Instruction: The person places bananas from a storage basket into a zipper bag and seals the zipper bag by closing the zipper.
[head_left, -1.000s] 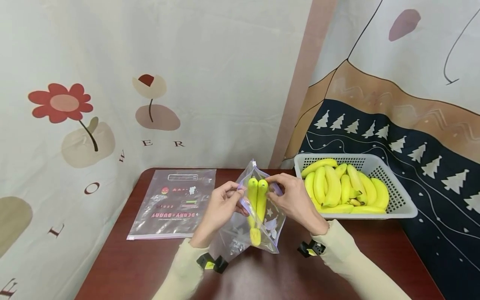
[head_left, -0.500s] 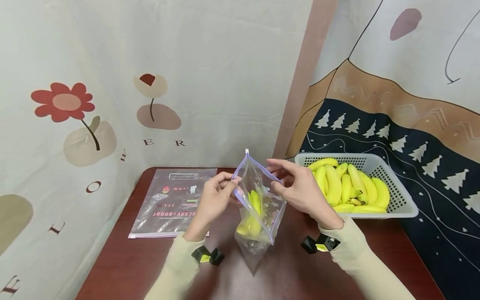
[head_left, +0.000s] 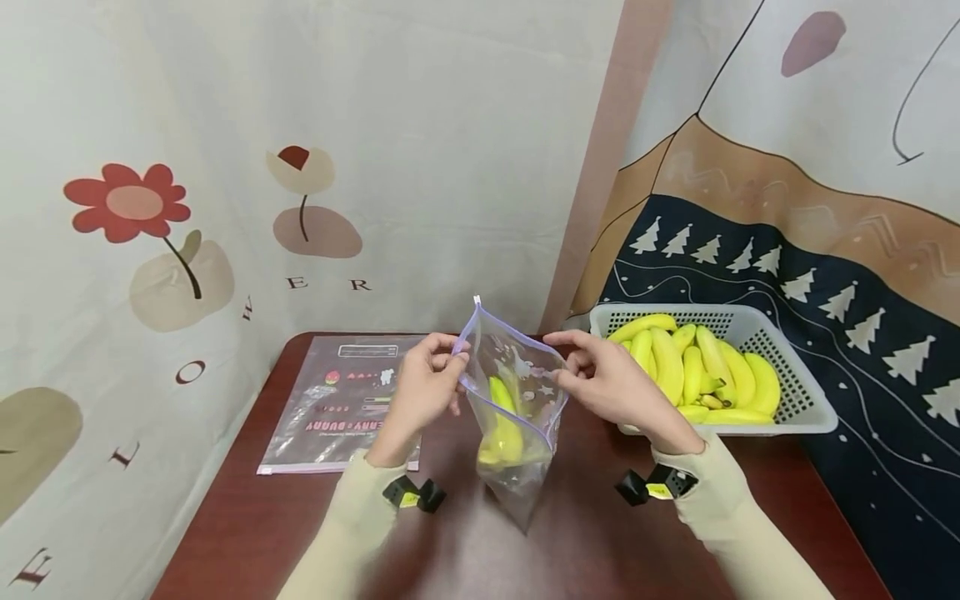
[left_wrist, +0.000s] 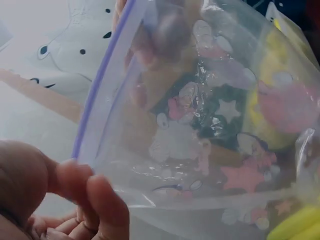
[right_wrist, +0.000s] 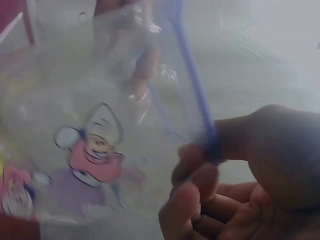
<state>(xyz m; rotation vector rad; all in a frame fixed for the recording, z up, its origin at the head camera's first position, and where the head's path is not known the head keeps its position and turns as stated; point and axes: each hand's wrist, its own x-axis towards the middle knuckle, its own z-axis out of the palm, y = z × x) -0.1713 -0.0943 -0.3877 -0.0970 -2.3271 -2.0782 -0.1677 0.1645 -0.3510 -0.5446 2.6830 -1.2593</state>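
Observation:
A clear zip bag (head_left: 534, 408) with a purple zip rim and cartoon prints hangs between my two hands, its mouth spread wide. Yellow bananas (head_left: 504, 437) rest low inside it, and its bottom corner tapers to a point over the table. My left hand (head_left: 423, 383) pinches the left side of the rim; in the left wrist view the thumb and index finger meet at the purple strip (left_wrist: 95, 105). On the opposite side, my right hand (head_left: 618, 383) pinches the rim between thumb and fingers, seen closely in the right wrist view. The zip slider (head_left: 477, 300) sits at the far corner.
A second printed zip bag (head_left: 337, 408) lies flat at the left on the brown table (head_left: 240, 525). At the right back stands a grey perforated basket (head_left: 806, 408) with several bananas (head_left: 667, 371). A printed curtain (head_left: 450, 167) hangs behind the table.
The bananas have slid from near the bag's mouth down into it. The mouth is spread wider, my right hand has moved right and my left hand left.

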